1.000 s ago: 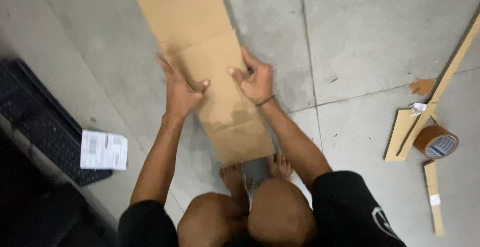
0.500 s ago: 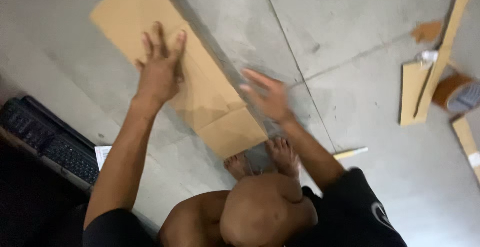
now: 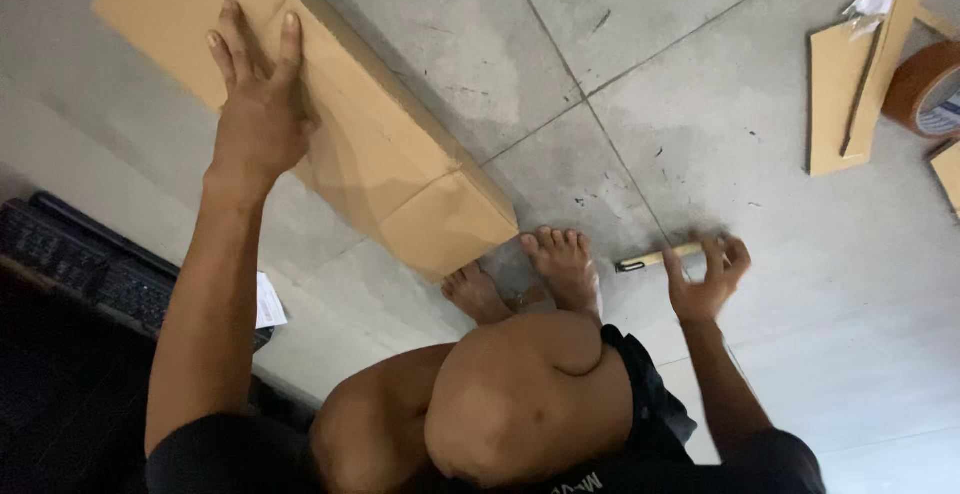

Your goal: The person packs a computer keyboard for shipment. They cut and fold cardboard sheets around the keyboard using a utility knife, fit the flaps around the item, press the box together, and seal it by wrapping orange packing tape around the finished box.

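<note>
Person squatting on a grey tiled concrete floor [image 3: 700,84], bare feet [image 3: 560,264] planted just at the near end of a long flat strip of brown corrugated cardboard [image 3: 400,164]. The strip runs diagonally from upper left toward the feet, with fold creases across it.

Left hand [image 3: 255,119] lies palm-down on the cardboard strip, fingers [image 3: 225,49] spread and stretched flat, gripping nothing. The flat press appears to pin the strip against the floor so it does not shift; the arm is extended nearly straight, so weight goes into it.

Right hand [image 3: 705,279] is off to the other side, well apart from the cardboard. Its fingers [image 3: 715,249] are curled narrowly over the end of a slim yellowish pen-like tool with a dark tip [image 3: 655,257], which lies on the floor just beside the right foot. Fingertips touch or nearly touch the tool's right end; whether it is actually pinched and lifted I cannot tell. The tool lies roughly level, dark tip pointing toward the feet, the rest of the shaft clear of the hand.

Far right: loose cardboard offcuts [image 3: 835,94] and a roll of brown packing tape [image 3: 925,89], out of reach of both hands. Lower left: a dark ribbed mat [image 3: 70,264] and a small white paper slip [image 3: 268,302] near the left elbow.
</note>
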{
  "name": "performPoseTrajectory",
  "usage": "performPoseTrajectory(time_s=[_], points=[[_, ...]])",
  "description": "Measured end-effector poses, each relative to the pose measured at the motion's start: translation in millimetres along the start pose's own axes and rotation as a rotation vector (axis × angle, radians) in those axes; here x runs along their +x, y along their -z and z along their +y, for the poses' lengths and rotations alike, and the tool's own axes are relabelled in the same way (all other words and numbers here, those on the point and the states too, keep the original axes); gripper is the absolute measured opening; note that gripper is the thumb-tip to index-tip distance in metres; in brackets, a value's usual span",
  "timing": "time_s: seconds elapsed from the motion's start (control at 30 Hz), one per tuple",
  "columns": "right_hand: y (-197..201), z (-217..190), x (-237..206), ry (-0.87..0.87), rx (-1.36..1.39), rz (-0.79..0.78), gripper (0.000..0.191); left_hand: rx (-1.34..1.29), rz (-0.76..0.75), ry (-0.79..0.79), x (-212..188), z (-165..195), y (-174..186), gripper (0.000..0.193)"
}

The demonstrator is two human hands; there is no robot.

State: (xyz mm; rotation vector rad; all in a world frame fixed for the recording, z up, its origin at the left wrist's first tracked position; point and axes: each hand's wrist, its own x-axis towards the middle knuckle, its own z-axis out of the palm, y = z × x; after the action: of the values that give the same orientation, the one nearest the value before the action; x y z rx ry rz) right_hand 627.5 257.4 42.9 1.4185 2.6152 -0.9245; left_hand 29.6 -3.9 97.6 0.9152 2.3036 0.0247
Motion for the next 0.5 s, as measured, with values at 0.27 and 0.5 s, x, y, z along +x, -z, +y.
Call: performPoseTrajectory(time_s=[0.27, 0.5], points=[[-29, -40, 56, -0.014, -0.003, 0.232, 0.065, 0.153, 0.007, -0.166, 10, -43, -20, 0.127], [-3, -17, 26, 0.03, 0.025, 0.027, 0.044, -0.157, -0.016, 0.299, 5, 10, -23, 0.143]])
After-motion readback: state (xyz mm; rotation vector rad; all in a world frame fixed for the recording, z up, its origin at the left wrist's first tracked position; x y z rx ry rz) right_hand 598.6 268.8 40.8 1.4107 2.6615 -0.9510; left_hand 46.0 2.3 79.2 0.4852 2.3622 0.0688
